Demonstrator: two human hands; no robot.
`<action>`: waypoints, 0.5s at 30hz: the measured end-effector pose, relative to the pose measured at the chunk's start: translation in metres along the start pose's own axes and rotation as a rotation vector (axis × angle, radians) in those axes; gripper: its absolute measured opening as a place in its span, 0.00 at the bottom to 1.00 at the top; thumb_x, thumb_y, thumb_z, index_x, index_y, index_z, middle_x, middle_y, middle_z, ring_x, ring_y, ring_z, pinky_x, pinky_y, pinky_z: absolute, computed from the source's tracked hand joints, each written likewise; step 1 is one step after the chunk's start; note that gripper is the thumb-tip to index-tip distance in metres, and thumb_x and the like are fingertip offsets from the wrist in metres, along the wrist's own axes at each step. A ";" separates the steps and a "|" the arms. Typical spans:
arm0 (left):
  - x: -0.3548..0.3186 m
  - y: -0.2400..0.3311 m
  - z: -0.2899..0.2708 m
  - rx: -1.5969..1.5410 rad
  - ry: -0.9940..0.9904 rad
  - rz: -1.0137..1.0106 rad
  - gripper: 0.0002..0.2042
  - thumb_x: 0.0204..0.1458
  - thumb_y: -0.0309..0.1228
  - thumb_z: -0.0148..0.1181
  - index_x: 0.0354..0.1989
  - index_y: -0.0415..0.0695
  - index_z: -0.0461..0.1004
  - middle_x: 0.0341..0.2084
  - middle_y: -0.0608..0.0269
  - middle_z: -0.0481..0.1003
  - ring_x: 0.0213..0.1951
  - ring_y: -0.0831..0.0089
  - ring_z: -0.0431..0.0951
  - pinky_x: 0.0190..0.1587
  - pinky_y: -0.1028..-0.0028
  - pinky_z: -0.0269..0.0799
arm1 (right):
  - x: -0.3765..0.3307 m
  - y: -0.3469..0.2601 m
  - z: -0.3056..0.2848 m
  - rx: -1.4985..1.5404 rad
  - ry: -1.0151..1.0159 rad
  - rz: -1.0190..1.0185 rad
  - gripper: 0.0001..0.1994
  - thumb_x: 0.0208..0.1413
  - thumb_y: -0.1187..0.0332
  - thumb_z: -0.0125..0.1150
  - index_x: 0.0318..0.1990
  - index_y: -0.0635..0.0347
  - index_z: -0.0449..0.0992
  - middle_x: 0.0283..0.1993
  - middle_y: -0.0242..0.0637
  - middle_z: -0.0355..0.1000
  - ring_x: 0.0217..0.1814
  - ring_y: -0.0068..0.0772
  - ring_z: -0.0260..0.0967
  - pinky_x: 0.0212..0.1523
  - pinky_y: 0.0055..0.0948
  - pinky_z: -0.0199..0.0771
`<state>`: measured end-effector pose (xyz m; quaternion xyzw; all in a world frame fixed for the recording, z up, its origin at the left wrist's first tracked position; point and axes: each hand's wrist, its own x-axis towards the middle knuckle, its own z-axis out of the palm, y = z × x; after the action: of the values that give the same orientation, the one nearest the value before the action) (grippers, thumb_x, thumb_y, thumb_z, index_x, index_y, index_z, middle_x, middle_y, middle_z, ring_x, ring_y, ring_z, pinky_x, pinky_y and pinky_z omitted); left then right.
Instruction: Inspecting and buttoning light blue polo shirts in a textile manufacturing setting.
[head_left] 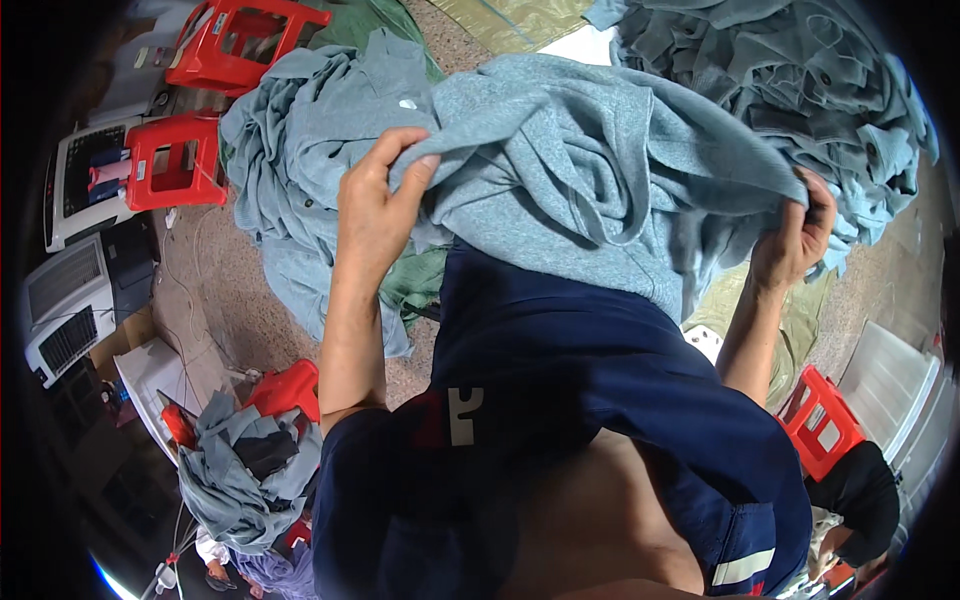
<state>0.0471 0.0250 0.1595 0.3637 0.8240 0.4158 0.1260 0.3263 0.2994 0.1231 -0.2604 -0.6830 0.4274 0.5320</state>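
Observation:
A light blue-grey knitted garment [560, 200] lies bunched over my lap, its upper edge stretched between my two hands. At its left end, my left hand [385, 195] pinches the edge between thumb and fingers. My right hand [797, 235] grips the same edge at the right, fingers curled round the cloth. Loose folds and a narrow hanging band show in the middle of the garment. Close beyond my left hand lies a pile of similar blue-grey garments [310, 140], some with buttons.
A large heap of darker grey-blue garments [790, 90] lies at the far right. Red plastic stools [178, 160] stand at the left, and another red stool [822, 420] at the lower right. More cloth [245, 480] is piled at lower left. A person in black [862, 500] is at lower right.

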 end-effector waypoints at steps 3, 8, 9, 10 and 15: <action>-0.005 -0.012 -0.017 -0.109 0.028 -0.099 0.09 0.56 0.29 0.57 0.41 0.37 0.74 0.28 0.69 0.75 0.33 0.83 0.70 0.37 0.80 0.67 | 0.008 -0.037 0.033 -0.160 -0.440 -0.193 0.09 0.50 0.77 0.53 0.39 0.64 0.75 0.42 0.41 0.68 0.45 0.34 0.66 0.46 0.29 0.66; -0.008 -0.032 -0.038 -0.420 0.139 -0.220 0.09 0.57 0.29 0.56 0.41 0.37 0.75 0.30 0.73 0.74 0.34 0.86 0.69 0.39 0.83 0.63 | 0.007 -0.050 0.085 -0.137 -0.843 -0.182 0.12 0.44 0.79 0.54 0.38 0.63 0.75 0.41 0.39 0.69 0.40 0.35 0.70 0.39 0.27 0.69; -0.009 -0.039 -0.041 -0.511 0.178 -0.221 0.08 0.56 0.27 0.57 0.41 0.37 0.76 0.32 0.72 0.74 0.35 0.85 0.69 0.40 0.83 0.64 | 0.005 -0.049 0.091 -0.128 -0.902 -0.122 0.12 0.44 0.80 0.53 0.39 0.63 0.74 0.40 0.37 0.70 0.40 0.35 0.70 0.39 0.27 0.69; -0.009 -0.046 -0.046 -0.531 0.218 -0.255 0.08 0.55 0.26 0.57 0.41 0.37 0.76 0.33 0.71 0.75 0.35 0.85 0.70 0.40 0.82 0.64 | 0.003 -0.042 0.096 -0.139 -0.867 -0.134 0.14 0.44 0.83 0.53 0.40 0.64 0.74 0.37 0.37 0.71 0.39 0.33 0.71 0.39 0.25 0.69; -0.019 -0.065 -0.070 -0.322 0.226 -0.241 0.11 0.47 0.17 0.57 0.40 0.37 0.76 0.35 0.67 0.76 0.38 0.81 0.72 0.43 0.81 0.65 | 0.001 -0.001 0.080 -0.004 -0.547 0.393 0.10 0.54 0.79 0.54 0.44 0.63 0.73 0.38 0.29 0.72 0.40 0.17 0.67 0.43 0.16 0.65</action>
<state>-0.0075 -0.0553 0.1503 0.1888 0.7933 0.5621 0.1381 0.2497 0.2755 0.1193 -0.2639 -0.7380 0.5745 0.2359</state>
